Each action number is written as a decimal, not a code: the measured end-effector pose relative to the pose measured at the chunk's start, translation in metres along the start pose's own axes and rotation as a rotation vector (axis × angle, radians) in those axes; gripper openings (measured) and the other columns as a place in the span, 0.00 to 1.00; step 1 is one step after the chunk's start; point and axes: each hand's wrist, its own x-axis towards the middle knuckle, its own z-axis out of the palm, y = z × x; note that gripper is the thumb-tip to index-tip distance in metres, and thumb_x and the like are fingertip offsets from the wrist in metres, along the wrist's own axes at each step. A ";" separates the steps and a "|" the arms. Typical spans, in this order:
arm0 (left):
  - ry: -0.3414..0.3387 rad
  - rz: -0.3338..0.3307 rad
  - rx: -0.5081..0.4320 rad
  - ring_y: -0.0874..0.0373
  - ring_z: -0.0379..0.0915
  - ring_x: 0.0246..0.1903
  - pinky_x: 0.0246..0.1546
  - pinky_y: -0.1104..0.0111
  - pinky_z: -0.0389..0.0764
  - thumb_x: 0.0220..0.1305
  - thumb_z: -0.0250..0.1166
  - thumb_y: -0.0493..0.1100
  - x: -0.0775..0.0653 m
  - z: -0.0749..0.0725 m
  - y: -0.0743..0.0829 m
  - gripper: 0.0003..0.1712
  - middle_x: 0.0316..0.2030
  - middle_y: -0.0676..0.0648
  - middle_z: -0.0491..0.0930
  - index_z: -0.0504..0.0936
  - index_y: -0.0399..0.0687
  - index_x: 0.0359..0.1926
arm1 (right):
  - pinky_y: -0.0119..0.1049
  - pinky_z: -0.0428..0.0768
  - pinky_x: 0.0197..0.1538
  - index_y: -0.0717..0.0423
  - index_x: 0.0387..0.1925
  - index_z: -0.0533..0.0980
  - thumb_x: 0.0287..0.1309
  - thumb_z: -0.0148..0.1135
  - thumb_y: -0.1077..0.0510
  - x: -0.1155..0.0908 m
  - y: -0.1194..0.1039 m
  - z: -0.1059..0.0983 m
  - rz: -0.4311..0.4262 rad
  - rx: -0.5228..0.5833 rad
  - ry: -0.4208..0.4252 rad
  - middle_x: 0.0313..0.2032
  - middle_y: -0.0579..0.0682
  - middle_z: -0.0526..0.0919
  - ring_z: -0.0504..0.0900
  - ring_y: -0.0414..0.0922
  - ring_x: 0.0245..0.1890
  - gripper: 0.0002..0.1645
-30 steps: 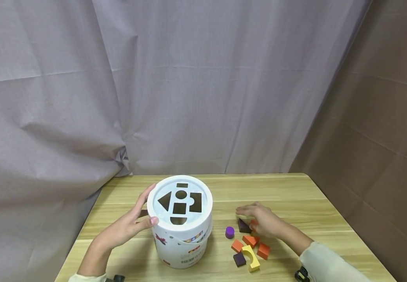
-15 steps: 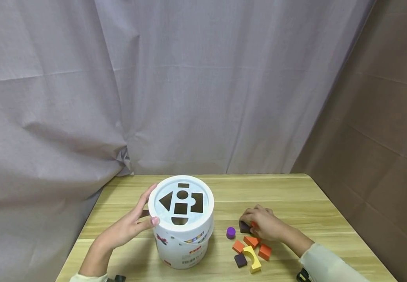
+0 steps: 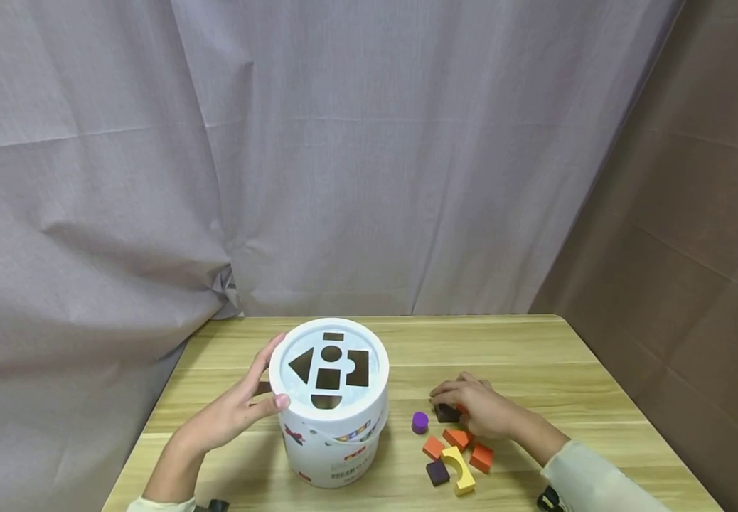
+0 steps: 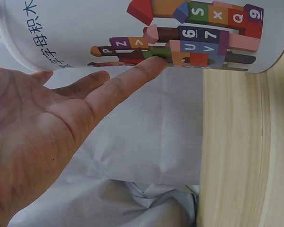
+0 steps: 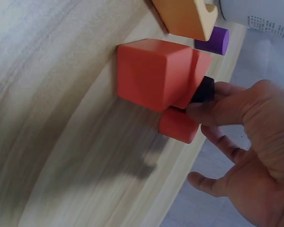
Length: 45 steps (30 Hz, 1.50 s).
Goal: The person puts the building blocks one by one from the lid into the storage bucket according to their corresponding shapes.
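Observation:
A white lidded bucket (image 3: 333,466) stands upright on the table, its lid (image 3: 375,395) cut with differently shaped holes. My left hand (image 3: 234,412) rests against its left side, thumb on the rim; the left wrist view shows the fingers stretched straight along the printed wall. To the right, my right hand (image 3: 480,409) pinches a dark block (image 3: 447,413) between thumb and fingers at table height. A red cylinder (image 5: 179,125) lies close by its fingertips, mostly hidden in the head view. The dark block's full shape is covered by the fingers.
Near the right hand lie a purple cylinder (image 3: 419,423), a red wedge-like block (image 3: 458,438), an orange-red block (image 3: 434,447), another red block (image 3: 481,458), a yellow arch (image 3: 460,473) and a second dark block (image 3: 437,472). Grey curtains hang behind the wooden table (image 3: 503,341).
The right hand's fingers, stretched out over the dark block a second ago, have bent down and closed on it. The left hand stays at the bucket.

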 end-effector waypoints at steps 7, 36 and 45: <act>0.007 0.000 0.013 0.23 0.68 0.73 0.60 0.42 0.82 0.80 0.65 0.45 0.001 -0.002 0.001 0.56 0.89 0.35 0.41 0.36 0.74 0.90 | 0.63 0.84 0.49 0.59 0.64 0.86 0.50 0.73 0.79 0.002 0.002 -0.003 -0.056 -0.042 -0.005 0.64 0.58 0.86 0.80 0.56 0.55 0.37; 0.006 0.006 0.001 0.24 0.68 0.73 0.60 0.44 0.84 0.81 0.64 0.43 0.000 0.000 0.001 0.56 0.89 0.34 0.42 0.36 0.73 0.91 | 0.58 0.84 0.60 0.44 0.68 0.80 0.51 0.79 0.70 -0.009 -0.005 -0.022 0.057 0.091 0.198 0.62 0.45 0.86 0.78 0.48 0.55 0.42; 0.005 -0.014 -0.021 0.25 0.68 0.73 0.60 0.47 0.83 0.82 0.63 0.43 -0.001 0.002 0.002 0.55 0.89 0.37 0.41 0.36 0.74 0.90 | 0.44 0.81 0.55 0.38 0.60 0.82 0.55 0.76 0.66 -0.009 -0.017 -0.029 -0.026 0.076 0.251 0.58 0.40 0.84 0.75 0.42 0.55 0.32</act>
